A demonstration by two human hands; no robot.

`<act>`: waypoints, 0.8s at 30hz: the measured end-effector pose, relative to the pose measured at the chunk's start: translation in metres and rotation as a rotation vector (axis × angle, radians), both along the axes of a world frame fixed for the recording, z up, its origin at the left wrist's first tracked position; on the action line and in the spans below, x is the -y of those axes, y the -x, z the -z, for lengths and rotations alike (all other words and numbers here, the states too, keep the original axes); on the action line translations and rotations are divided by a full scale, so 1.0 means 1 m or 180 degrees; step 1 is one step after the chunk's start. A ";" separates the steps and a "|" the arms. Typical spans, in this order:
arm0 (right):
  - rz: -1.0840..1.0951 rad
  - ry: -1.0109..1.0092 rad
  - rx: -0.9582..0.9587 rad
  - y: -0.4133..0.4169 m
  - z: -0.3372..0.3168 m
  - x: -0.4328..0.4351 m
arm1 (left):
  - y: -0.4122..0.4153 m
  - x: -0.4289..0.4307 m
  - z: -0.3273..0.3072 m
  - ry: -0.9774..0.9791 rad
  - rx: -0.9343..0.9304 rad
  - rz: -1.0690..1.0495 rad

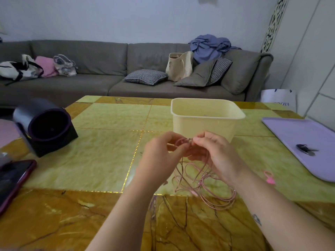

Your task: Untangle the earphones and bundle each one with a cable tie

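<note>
The pink earphones (203,180) hang in loose loops from both hands onto the table (101,142), before the cream tub (206,118). The cord looks thin, limp and light, likely to snag; best pinched close beside the knot. Left hand (163,151) and right hand (215,153) both pinch that knot.

Partly cut-off letters "ROYA" on the white paper bag (279,98) beside the sofa (90,69).

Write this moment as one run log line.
phase: untangling | left hand: pinches pink earphone cable | right hand: pinches it too | pink cable tie: lies on table
</note>
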State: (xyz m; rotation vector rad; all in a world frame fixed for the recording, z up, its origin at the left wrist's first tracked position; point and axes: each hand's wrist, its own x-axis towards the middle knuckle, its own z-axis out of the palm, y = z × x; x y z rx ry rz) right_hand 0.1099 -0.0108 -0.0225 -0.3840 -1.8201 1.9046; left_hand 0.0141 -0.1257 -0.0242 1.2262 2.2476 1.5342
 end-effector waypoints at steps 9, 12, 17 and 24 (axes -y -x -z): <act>0.0169 -0.0533 0.0078 -0.006 -0.004 0.001 | -0.003 -0.004 -0.002 -0.0783 0.1059 0.0032; 0.0300 -0.0921 0.0232 -0.006 -0.005 -0.001 | -0.004 -0.003 -0.003 -0.0865 0.1105 0.0148; 0.0611 -0.1548 0.0399 -0.007 -0.005 -0.003 | -0.005 -0.004 -0.004 -0.0822 0.1081 0.0457; 0.0902 -0.1544 0.0264 -0.007 -0.005 -0.005 | 0.002 0.000 -0.005 -0.0950 0.1840 0.0955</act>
